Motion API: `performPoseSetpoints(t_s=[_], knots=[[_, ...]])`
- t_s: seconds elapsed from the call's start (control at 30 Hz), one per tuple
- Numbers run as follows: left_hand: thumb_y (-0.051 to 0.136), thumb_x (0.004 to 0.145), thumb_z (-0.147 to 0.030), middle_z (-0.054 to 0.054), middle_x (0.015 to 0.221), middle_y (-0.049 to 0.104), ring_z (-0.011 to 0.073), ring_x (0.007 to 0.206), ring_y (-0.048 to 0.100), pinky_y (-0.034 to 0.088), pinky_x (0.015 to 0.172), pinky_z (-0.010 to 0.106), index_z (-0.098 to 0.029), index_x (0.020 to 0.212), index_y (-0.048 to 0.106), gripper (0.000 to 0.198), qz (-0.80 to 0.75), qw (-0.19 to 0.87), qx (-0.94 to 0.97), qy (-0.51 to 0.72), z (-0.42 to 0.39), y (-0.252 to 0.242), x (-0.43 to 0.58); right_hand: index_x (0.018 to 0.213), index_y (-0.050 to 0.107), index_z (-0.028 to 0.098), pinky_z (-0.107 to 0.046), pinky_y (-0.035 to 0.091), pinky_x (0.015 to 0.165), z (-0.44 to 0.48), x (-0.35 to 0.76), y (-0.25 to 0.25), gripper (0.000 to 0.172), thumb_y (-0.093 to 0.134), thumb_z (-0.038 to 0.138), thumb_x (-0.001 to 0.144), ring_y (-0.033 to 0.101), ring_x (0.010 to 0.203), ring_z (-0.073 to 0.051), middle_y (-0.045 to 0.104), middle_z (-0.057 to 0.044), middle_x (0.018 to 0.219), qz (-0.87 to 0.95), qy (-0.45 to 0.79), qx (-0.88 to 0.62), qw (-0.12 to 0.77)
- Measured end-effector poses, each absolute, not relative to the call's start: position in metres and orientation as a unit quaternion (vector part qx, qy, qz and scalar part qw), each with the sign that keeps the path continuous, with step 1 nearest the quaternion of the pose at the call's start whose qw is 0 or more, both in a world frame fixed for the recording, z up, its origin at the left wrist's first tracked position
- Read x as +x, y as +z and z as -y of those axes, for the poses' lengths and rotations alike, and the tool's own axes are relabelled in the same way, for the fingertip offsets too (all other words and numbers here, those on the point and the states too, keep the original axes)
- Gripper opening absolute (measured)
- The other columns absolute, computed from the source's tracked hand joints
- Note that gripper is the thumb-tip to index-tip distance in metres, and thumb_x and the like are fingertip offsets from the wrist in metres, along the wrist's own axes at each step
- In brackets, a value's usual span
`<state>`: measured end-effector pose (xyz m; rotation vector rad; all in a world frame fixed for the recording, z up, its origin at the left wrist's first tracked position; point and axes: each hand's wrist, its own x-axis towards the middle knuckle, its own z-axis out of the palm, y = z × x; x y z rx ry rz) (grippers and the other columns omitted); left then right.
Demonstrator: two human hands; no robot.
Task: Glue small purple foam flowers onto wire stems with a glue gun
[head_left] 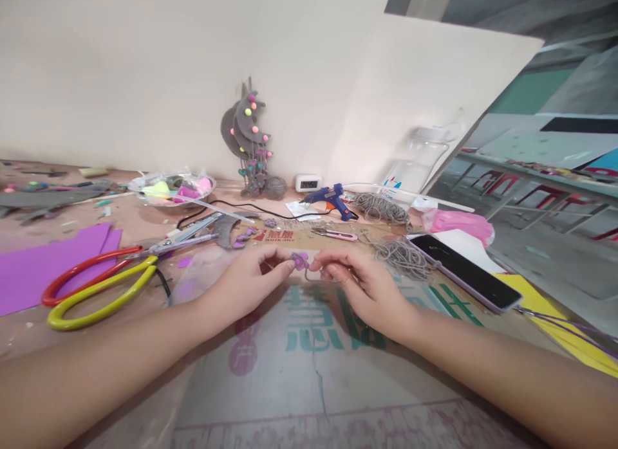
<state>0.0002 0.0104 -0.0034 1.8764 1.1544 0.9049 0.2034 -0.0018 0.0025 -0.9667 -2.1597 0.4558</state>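
Head: purple piece [300, 261] in left grip [253, 272]

On the board [270, 388], 2 red Chinese characters [280, 234] over small blurred Latin letters [277, 240]; large green characters [309, 317], partly covered. On the bottle [415, 159], "OOK" in blue. The clock's [308, 183] digits are too blurred.

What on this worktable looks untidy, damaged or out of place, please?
The grey yarn beside the phone looks untidy: it lies in a loose, messy heap, unlike the round grey ball beside the white clock.
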Motion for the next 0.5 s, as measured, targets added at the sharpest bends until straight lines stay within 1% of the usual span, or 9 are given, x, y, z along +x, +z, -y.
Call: performPoseSetpoints(t_s=[0.1, 0.2, 0.4, 0.5], knots=[[0.047, 0.082, -0.031, -0.002, 0.067, 0.053, 0.0118, 0.065, 0.049, 0.037, 0.06, 0.021, -0.016, 0.075, 0.057, 0.02, -0.451, 0.368, 0.734, 0.35, -0.0117, -0.0054, -0.0005, 0.103, 0.055, 0.018, -0.024, 0.046, 0.07, -0.0015, 0.2051, -0.002, 0.025, 0.036, 0.01, 0.089, 0.056, 0.072, -0.01, 0.059, -0.002, 0.077, 0.833, 0.208, -0.355, 0.37], [0.045, 0.083, -0.032, -0.001, 0.071, 0.056, 0.0128, 0.069, 0.05, 0.038, 0.062, 0.022, -0.016, 0.079, 0.059, 0.022, -0.448, 0.372, 0.737, 0.343, -0.0127, -0.0064, -0.0011, 0.104, 0.055, 0.019, -0.023, 0.045, 0.066, -0.0049, 0.2061, -0.0051, 0.027, 0.034, 0.01, 0.09, 0.053, 0.067, -0.009, 0.055, -0.001, 0.075, 0.828, 0.219, -0.341, 0.386], [0.046, 0.083, -0.031, -0.003, 0.066, 0.052, 0.0111, 0.063, 0.048, 0.036, 0.06, 0.021, -0.016, 0.074, 0.056, 0.02, -0.452, 0.363, 0.741, 0.339, -0.0126, -0.0059, -0.0015, 0.097, 0.057, 0.019, -0.023, 0.042, 0.063, -0.0035, 0.206, -0.0021, 0.027, 0.031, 0.013, 0.091, 0.048, 0.065, -0.01, 0.05, 0.0, 0.071, 0.838, 0.181, -0.343, 0.385], [0.046, 0.083, -0.031, -0.004, 0.065, 0.051, 0.0102, 0.061, 0.046, 0.036, 0.058, 0.021, -0.016, 0.075, 0.058, 0.02, -0.455, 0.368, 0.738, 0.335, -0.011, -0.0043, -0.0007, 0.096, 0.056, 0.019, -0.022, 0.04, 0.058, -0.0017, 0.2061, -0.0005, 0.024, 0.033, 0.016, 0.092, 0.046, 0.059, -0.009, 0.05, 0.001, 0.068, 0.83, 0.161, -0.375, 0.38]])
